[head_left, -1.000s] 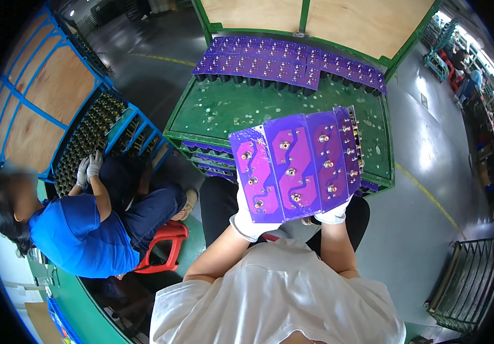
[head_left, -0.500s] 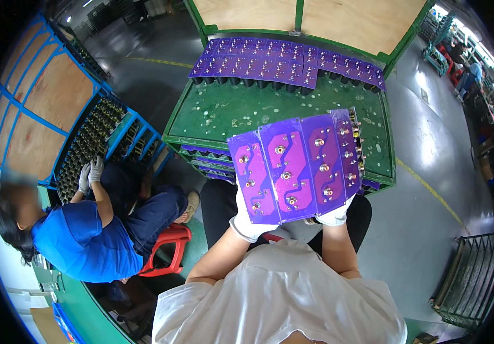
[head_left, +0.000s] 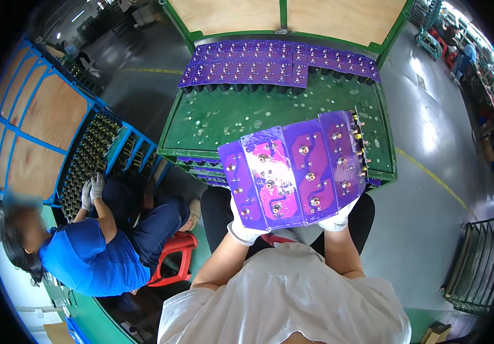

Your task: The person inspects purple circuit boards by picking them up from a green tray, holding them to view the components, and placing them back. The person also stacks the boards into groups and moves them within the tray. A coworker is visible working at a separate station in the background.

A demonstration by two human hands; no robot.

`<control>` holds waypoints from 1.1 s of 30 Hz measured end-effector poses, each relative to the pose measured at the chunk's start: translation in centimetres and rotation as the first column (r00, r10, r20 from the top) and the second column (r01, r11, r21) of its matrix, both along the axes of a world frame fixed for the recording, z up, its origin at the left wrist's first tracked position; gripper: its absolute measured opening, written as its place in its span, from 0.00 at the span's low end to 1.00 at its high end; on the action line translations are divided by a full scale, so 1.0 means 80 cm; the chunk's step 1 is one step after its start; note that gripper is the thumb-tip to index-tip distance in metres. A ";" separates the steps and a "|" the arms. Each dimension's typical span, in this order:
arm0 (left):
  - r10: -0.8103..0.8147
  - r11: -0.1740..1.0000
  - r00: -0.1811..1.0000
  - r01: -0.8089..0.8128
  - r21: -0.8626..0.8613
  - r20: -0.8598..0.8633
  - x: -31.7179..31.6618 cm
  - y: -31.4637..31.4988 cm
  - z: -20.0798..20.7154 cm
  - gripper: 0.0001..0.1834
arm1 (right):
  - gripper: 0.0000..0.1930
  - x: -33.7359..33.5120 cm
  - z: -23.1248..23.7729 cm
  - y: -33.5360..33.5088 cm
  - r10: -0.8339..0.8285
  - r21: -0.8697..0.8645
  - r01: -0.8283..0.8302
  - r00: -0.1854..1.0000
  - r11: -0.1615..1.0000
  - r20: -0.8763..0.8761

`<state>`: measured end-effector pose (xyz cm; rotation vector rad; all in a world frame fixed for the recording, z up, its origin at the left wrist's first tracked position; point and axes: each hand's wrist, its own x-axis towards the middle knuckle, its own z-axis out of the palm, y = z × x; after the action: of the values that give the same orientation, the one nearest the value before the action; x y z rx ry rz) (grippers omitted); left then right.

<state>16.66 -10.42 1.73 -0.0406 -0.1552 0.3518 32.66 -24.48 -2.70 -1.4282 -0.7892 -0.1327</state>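
Observation:
A purple circuit board panel, divided into several strips, is held up in front of me, its face with small metal terminals turned toward me. My left hand, in a white glove, grips its lower left corner. My right hand, gloved too, grips the lower right. Most of the fingers of both hands are behind the panel. Along its right edge, parts stick out on the far side. Beyond it, purple boards stand in rows on black cylindrical parts, at the back of a green cart.
More boards sit on a lower shelf of the cart. At left, a person in a blue shirt sits on a red stool, gloved hands at a blue rack of dark parts. A slatted metal rack stands at right.
The panel has tilted in my hands, its right side swinging slightly, and a bright glare now lies on its second strip. My view has shifted a little. Both hands keep their grip.

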 end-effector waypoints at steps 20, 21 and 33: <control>0.271 0.878 0.948 -0.174 0.445 -0.165 -0.009 0.040 -0.083 0.29 | 0.33 0.001 0.003 0.014 0.248 0.405 -0.206 0.967 0.891 -0.052; 0.276 0.876 0.947 -0.179 0.447 -0.163 -0.008 0.039 -0.079 0.29 | 0.33 0.003 0.001 0.016 0.228 0.398 -0.198 0.973 0.896 -0.028; 0.386 0.770 0.913 -0.239 0.592 -0.133 -0.005 0.027 -0.032 0.33 | 0.26 -0.013 0.041 0.032 0.069 0.360 -0.026 0.992 0.933 -0.105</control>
<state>16.24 -8.29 -0.79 0.6315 -0.0100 0.6353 31.64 -21.95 0.59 -1.0599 -0.6634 -0.1466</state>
